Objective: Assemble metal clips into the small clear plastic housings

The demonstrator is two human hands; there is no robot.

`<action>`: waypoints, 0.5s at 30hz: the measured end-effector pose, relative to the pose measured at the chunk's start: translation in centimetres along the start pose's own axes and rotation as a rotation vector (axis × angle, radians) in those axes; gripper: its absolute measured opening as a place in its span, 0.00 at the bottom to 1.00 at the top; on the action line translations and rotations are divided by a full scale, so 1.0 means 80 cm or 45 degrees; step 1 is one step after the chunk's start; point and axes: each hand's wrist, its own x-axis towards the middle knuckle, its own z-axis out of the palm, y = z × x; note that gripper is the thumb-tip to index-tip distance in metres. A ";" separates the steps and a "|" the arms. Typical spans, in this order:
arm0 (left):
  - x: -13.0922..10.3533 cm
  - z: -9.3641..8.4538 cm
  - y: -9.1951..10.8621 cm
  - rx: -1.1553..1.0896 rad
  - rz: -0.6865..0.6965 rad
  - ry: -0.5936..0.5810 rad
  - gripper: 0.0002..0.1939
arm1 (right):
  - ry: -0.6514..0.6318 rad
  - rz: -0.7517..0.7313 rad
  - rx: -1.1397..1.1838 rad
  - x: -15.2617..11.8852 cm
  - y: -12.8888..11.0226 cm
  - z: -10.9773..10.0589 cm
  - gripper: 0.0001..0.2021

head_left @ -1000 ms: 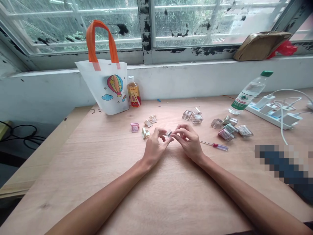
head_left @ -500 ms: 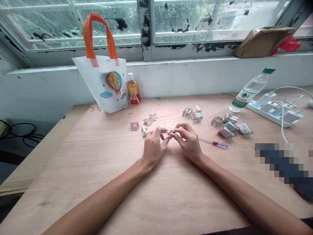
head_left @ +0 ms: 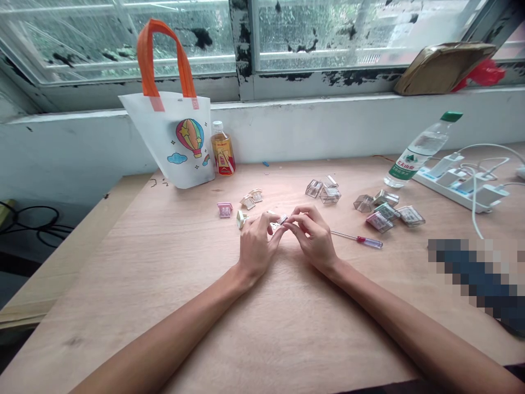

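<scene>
Far left, black cable point(head_left: 39, 219) looped beside the table. Then white bag point(head_left: 159, 145), orange handles up, amber bottle point(head_left: 223, 156) just beside it. In front: 1 pink part point(head_left: 225, 210), 1 pale yellow part point(head_left: 240, 220), 2 cream parts point(head_left: 248, 201). Left hand point(head_left: 257, 241) partly blocks the yellow one; its thumb and forefinger pinch a small clear piece point(head_left: 283, 219) between the hands, mostly hidden by fingers. Right hand point(head_left: 314, 238) pinches the same piece from its right side. Beyond that hand, 3 clear cases point(head_left: 324, 190) grouped. Screwdriver point(head_left: 370, 242) points left, tip hidden behind right hand. Next, 5 bunched cases point(head_left: 385, 212), some tinted; water bottle point(head_left: 416, 153) behind, power strip point(head_left: 459, 191) with plugs beside it. Right edge: dark object point(head_left: 478, 282), pixelated.
</scene>
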 end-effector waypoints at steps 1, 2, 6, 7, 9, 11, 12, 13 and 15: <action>0.000 0.000 0.000 -0.006 -0.015 -0.003 0.09 | -0.005 0.000 -0.029 0.000 0.000 0.000 0.06; 0.000 0.001 0.000 -0.010 -0.024 -0.007 0.09 | -0.011 -0.001 -0.057 0.000 0.000 0.000 0.07; 0.000 0.001 0.000 -0.010 -0.032 -0.020 0.09 | -0.032 -0.013 -0.117 0.000 0.001 -0.002 0.07; 0.000 0.001 0.000 -0.008 -0.029 -0.021 0.09 | -0.032 -0.014 -0.119 0.000 0.001 -0.002 0.07; 0.001 0.001 0.000 -0.008 -0.015 -0.022 0.09 | -0.026 -0.006 -0.114 0.000 0.002 -0.002 0.07; 0.001 0.001 0.000 -0.005 0.003 -0.025 0.09 | -0.023 0.014 -0.100 0.000 0.002 -0.002 0.07; 0.001 0.001 0.000 -0.002 0.009 -0.027 0.09 | -0.022 0.025 -0.087 0.000 0.002 -0.001 0.07; 0.001 0.000 0.000 0.002 0.012 -0.028 0.09 | -0.021 0.035 -0.065 0.000 0.002 -0.001 0.07; 0.001 0.000 0.000 0.006 0.017 -0.028 0.09 | -0.016 0.060 0.002 0.000 0.001 -0.001 0.07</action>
